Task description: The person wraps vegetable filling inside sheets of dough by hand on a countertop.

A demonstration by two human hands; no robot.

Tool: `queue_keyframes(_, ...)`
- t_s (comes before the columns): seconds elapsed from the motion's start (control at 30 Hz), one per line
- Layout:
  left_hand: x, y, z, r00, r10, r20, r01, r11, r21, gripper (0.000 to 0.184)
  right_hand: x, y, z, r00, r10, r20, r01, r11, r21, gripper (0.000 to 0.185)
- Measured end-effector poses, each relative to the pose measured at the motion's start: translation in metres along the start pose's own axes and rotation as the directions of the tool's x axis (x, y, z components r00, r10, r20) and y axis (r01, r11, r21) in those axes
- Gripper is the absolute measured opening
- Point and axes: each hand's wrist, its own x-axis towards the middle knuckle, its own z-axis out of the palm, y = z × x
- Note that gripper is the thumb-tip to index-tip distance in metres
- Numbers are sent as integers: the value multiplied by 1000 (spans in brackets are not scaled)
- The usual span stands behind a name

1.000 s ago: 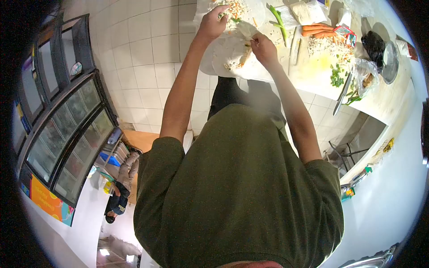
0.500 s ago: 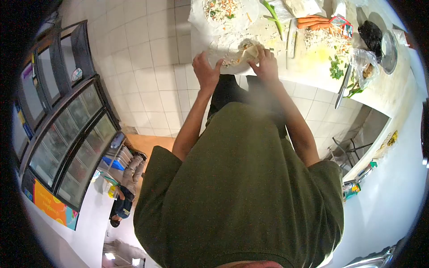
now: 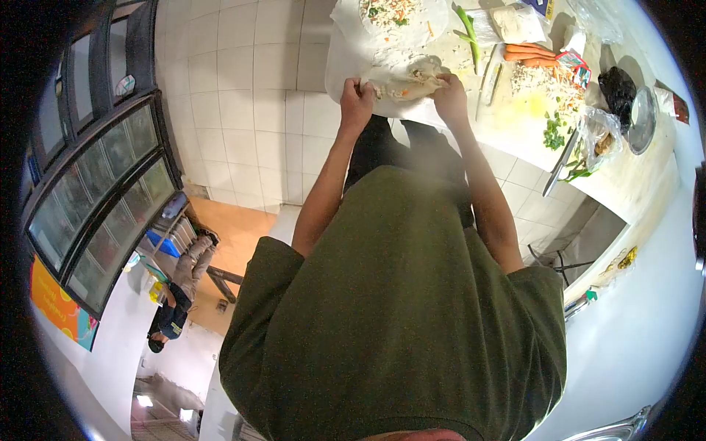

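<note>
A thin, pale dough wrapper (image 3: 403, 88) with bits of shredded filling is stretched between my hands at the table's near edge. My left hand (image 3: 356, 103) pinches its left end. At the other end, the fingers of my right hand (image 3: 450, 98) are closed on the wrapper's bunched edge. Under it lies a whitish sheet or board (image 3: 340, 62) dusted with pale crumbs. Just beyond, shredded vegetable filling (image 3: 393, 12) with orange and green bits sits on a round pale surface.
Right of my hands are a green stalk (image 3: 468, 37), carrots (image 3: 529, 53), shredded vegetables (image 3: 548, 82), chopped greens (image 3: 553, 132), a knife (image 3: 560, 163), a plastic bag (image 3: 599, 136) and a metal bowl (image 3: 642, 121). Another person (image 3: 175, 309) stands far off at left.
My left hand has closed from spread fingers onto the wrapper's left end. The wrapper, bunched at my right hand before, now spans both hands. The view has shifted slightly.
</note>
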Motion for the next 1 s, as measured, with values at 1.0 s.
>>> queue_keyframes(1.0, 10, 96, 12, 912, -186, 366, 410, 376, -831, 29, 43, -98, -25, 895, 119, 430, -369, 740, 562, 30)
